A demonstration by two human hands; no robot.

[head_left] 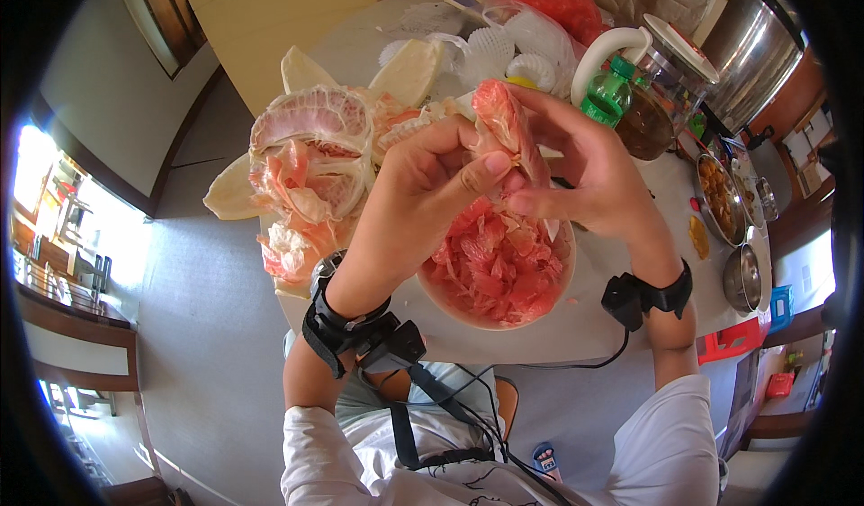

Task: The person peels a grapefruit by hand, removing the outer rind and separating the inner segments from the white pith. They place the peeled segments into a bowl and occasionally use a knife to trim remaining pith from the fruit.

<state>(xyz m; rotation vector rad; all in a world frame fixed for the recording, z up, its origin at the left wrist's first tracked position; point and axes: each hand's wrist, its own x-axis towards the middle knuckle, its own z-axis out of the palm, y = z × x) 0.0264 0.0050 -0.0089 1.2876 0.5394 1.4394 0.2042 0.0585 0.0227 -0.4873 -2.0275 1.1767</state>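
The round table [630, 317] has a pale, smooth top and carries everything described here. At its left side lies a heap of pomelo peel [306, 173]: thick, spongy, cream-white rind with pink, papery membrane scraps on top. Beside the heap, at the near edge, stands a round bowl [565, 285] filled with glistening red-pink pulp pieces.

The left hand [409, 195] and the right hand [585, 168] are raised just above the bowl. Both grasp one pomelo segment [506, 128], a curved pink wedge with a thin skin; the left thumb presses its lower end and the right fingers pinch its side.

Farther back stand a steel pot [751, 51], a jug [661, 83] with a white handle, and a green plastic bottle [605, 96] with a green cap. White foam fruit nets [504, 47] lie at the far edge.
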